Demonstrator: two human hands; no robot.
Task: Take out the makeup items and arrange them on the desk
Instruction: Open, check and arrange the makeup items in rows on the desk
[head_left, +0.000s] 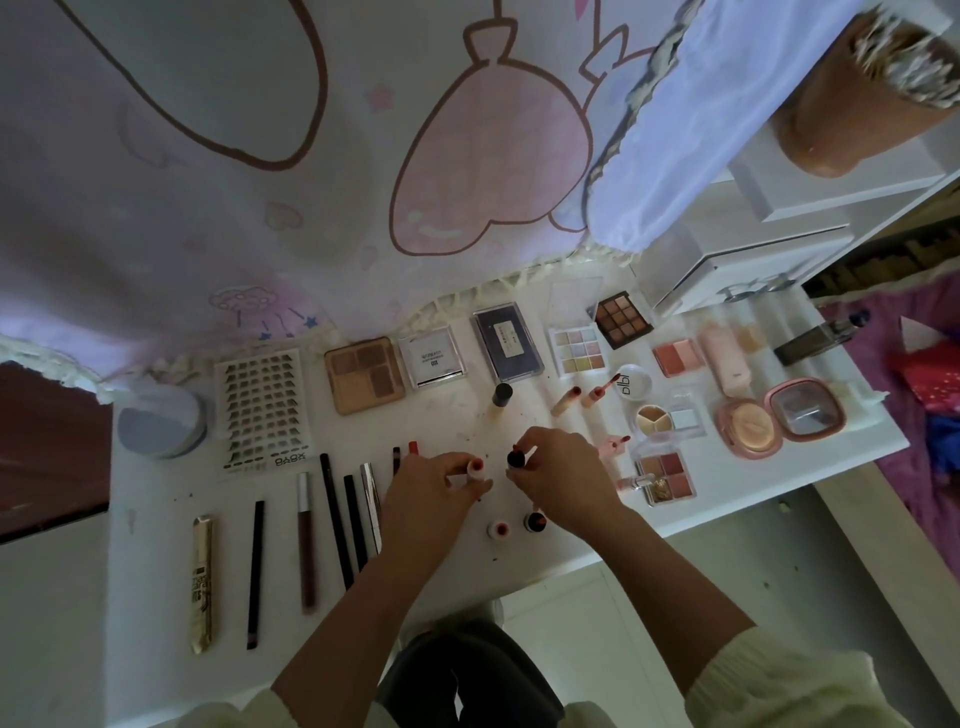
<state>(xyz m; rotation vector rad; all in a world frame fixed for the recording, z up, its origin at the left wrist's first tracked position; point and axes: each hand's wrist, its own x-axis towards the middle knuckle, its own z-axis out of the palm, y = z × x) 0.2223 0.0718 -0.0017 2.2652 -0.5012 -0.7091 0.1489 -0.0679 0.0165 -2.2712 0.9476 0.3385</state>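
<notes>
1. A pale pot (500, 529) and a dark pot (533, 521) are standing near the front edge of the worktop (156, 545). The right wrist is hanging just over them. I think a dropping wrist could be knocking them over, and they could be rolling off the edge.
2. The pencils (337, 519) are lying in a neat row just beside the left arm. A swing of that arm could be pushing them out of line.
3. The two tubes in the hands are small and round. If they are laid down they may be rolling away. If they are stood up crooked they may be tipping into the things nearby.
4. The left grip (436, 483) is closing its fingers round a pale tube (475, 466) with a red top. It is pinching it tight, low over the worktop. I cannot tell if the tube is touching the worktop.
5. The right grip (558, 478) is pinching a dark tube (516, 459) with its fingertips, near the top of the tube.
6. Both tubes are sitting near each other in the middle of the worktop, not touching. They are between the pencils and the pink tubes (613, 447).
</notes>
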